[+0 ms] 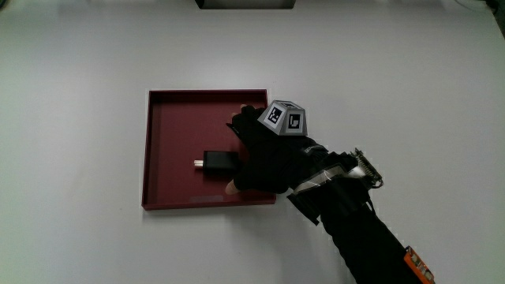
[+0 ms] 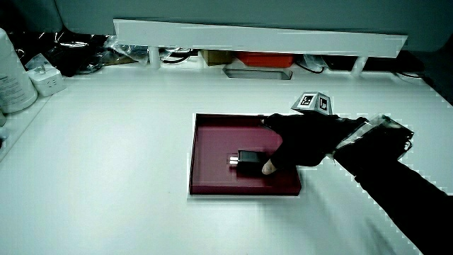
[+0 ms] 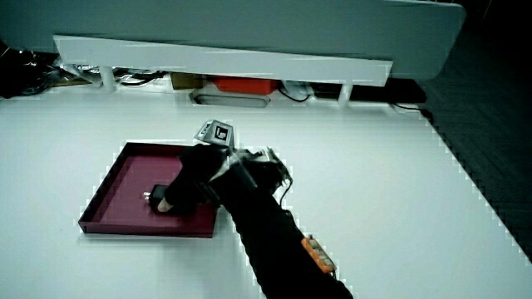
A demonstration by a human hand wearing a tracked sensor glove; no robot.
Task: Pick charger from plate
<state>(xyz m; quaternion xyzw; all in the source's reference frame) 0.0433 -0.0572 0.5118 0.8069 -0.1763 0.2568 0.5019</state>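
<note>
Gloved hand (image 1: 264,162) is reached in over the plate's (image 1: 170,118) edge, forearm (image 1: 363,229) angled across the desk (image 1: 79,79) from the person's side. Patterned cube (image 1: 284,117) is seen on the back of the hand, above the plate's corner farther from the person. Palm is held low over the plate floor, fingers pointed down toward the charger (image 1: 218,162).

Charger: small black block, lying flat inside the dark red square plate, roughly mid-floor, nearer the plate edge closest to the person. Its metal plug end points away from the hand. The charger's other end is touched or covered by the hand; a bare fingertip (image 2: 268,168) is seen right against it in a side view. In both side views the charger (image 3: 155,197) is seen resting on the plate floor, not lifted.

Hands state: fingers curled around the charger end; a closed grip cannot be confirmed from these views, so it cannot be told.

No readable writing on charger or plate; only black-and-white marker patterns on the cube.
</note>
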